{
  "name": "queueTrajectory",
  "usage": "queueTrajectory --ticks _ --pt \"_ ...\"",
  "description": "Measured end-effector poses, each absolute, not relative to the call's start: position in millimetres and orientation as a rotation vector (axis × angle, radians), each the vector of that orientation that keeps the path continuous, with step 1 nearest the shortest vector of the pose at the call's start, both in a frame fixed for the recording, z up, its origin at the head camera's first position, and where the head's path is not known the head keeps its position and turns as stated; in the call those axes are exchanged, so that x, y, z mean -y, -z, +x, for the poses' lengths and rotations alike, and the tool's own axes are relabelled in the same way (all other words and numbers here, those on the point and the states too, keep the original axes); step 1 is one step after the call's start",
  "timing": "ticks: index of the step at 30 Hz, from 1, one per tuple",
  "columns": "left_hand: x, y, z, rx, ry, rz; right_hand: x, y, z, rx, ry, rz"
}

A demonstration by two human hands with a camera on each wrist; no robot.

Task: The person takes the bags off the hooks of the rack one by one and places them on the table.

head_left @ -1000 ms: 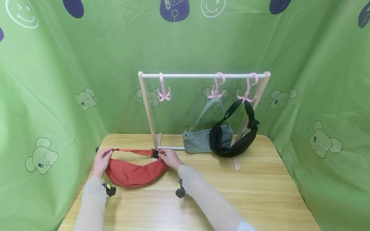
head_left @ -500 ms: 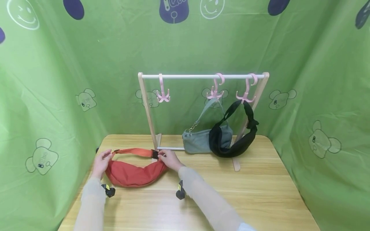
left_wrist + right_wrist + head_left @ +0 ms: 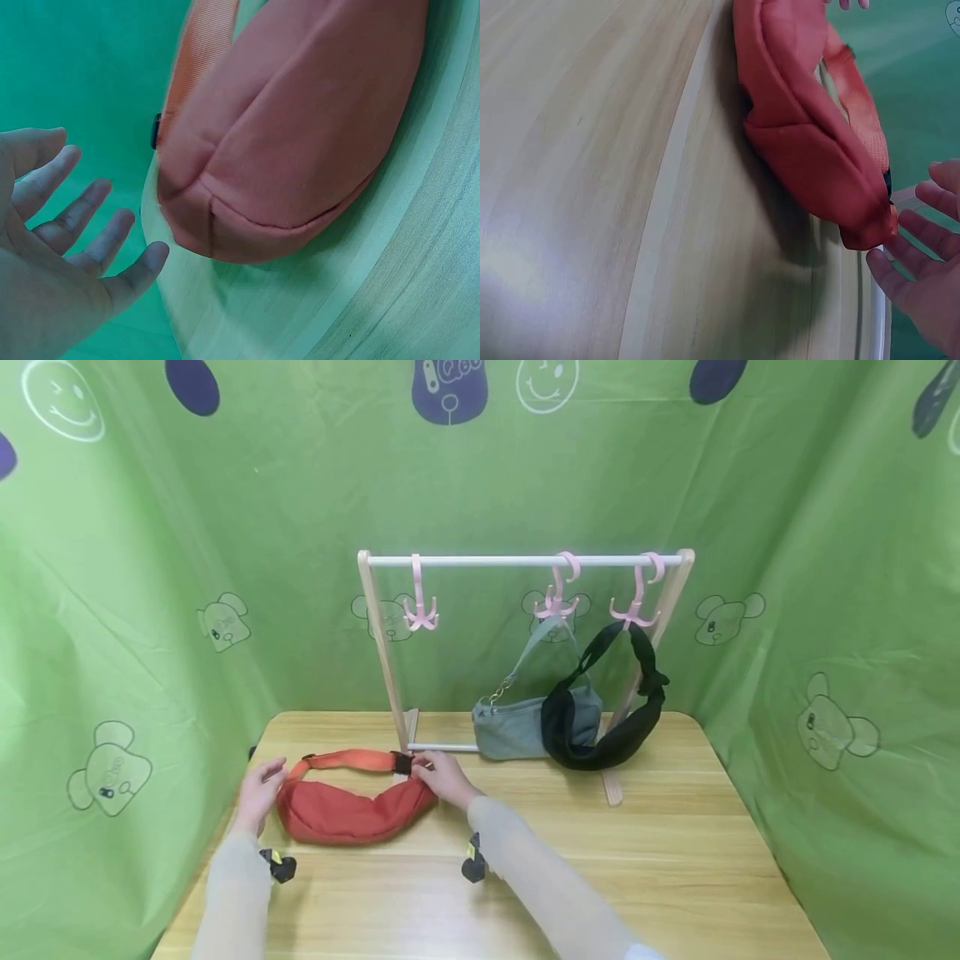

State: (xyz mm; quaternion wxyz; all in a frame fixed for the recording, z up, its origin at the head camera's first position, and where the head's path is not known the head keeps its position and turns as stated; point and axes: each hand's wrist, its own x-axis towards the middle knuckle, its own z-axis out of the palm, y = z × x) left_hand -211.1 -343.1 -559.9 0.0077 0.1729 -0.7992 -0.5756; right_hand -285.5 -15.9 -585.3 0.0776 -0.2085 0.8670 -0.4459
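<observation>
A red belt bag (image 3: 348,814) lies on the table, its orange strap (image 3: 352,760) arched behind it up to a black buckle (image 3: 402,764). My left hand (image 3: 258,793) is just off the bag's left end; in the left wrist view its fingers are spread and hold nothing, with a gap to the red fabric. At the other end, by the buckle, is my right hand (image 3: 447,778). The right wrist view has its fingers (image 3: 922,229) extended, their tips at the bag's corner and not curled round it.
Behind stands a wooden rack with a white bar (image 3: 480,561) and pink hooks. The left hook (image 3: 420,614) holds nothing. A grey-blue shoulder bag (image 3: 510,728) and a black bag (image 3: 600,752) hang at right, overlapping. Green curtain (image 3: 300,485) surrounds the wooden table (image 3: 637,860).
My left hand has let go of the strap's left end and drawn slightly away leftward. The strap has slackened from stretched to arched. The right hand stays by the buckle.
</observation>
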Motion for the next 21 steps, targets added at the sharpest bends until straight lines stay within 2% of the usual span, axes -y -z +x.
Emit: queueTrajectory --ticks 21 --pt "328 540 -191 2.377 1.752 0.593 -5 570 -266 -2.546 1.374 -0.652"
